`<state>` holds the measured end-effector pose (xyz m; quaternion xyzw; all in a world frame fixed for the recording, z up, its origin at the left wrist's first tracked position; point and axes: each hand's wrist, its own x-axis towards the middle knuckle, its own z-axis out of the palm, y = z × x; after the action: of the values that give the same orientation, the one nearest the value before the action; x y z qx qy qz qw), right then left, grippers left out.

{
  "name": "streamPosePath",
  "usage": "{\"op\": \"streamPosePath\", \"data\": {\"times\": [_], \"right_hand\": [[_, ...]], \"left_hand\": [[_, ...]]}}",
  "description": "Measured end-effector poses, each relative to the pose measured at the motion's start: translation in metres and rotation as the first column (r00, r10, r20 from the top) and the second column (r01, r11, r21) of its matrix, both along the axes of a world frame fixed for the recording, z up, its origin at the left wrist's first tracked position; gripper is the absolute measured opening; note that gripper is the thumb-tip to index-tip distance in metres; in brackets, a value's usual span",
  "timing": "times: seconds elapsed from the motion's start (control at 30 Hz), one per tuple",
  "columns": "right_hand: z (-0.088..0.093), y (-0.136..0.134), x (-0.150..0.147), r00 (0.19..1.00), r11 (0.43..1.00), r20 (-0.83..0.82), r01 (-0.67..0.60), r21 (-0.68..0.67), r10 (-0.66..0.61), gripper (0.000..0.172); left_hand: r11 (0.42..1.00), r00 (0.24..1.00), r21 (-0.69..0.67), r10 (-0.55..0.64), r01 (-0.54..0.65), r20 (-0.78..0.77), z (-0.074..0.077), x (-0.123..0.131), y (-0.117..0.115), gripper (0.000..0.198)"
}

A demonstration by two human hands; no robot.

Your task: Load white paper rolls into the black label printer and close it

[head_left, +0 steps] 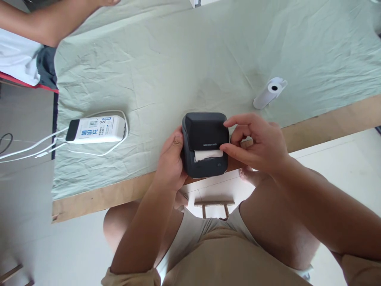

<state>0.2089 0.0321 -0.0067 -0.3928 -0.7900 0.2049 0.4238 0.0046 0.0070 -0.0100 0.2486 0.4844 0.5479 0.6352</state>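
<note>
A small dark grey label printer (204, 135) sits at the near edge of the table, a strip of white paper (207, 154) sticking out of its front slot. My left hand (171, 159) wraps round the printer's left side and holds it. My right hand (257, 141) is at the printer's right side, thumb and forefinger pinched at the right end of the paper strip, the other fingers curled above the lid.
A pale green cloth (184, 63) covers the wooden table (327, 123). A white paper roll (269, 93) lies to the right. A white power bank (97, 129) with white cables lies left. Another person's arm (44, 20) reaches in at the top left.
</note>
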Motion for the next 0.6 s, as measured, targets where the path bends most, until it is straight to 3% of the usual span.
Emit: {"op": "streamPosePath", "data": {"times": [0.17, 0.27, 0.33, 0.47, 0.6], "right_hand": [[0.012, -0.001, -0.015, 0.974, 0.99, -0.18, 0.143, 0.019, -0.137, 0.006], [0.011, 0.005, -0.019, 0.916, 0.981, -0.359, 0.192, -0.005, -0.181, 0.011], [0.011, 0.009, -0.02, 0.902, 0.976, -0.387, 0.216, 0.021, -0.191, 0.015], [0.016, 0.015, -0.02, 0.948, 0.94, -0.185, 0.291, 0.178, -0.259, 0.015], [0.027, 0.014, -0.025, 0.91, 0.8, 0.045, 0.337, 0.496, -0.412, 0.017]], "left_hand": [[1.0, 1.0, 0.018, -0.001, 0.0, 0.013, -0.001, 0.001, 0.001, 0.018], [1.0, 0.999, 0.019, -0.014, 0.013, 0.036, -0.001, 0.0, 0.001, 0.024], [1.0, 0.999, 0.011, -0.008, 0.007, 0.038, -0.001, 0.0, 0.001, 0.026], [1.0, 0.999, -0.002, -0.023, 0.023, 0.05, 0.0, 0.0, 0.0, 0.026], [0.999, 0.999, 0.029, -0.02, 0.019, 0.041, 0.0, 0.001, 0.0, 0.028]]}}
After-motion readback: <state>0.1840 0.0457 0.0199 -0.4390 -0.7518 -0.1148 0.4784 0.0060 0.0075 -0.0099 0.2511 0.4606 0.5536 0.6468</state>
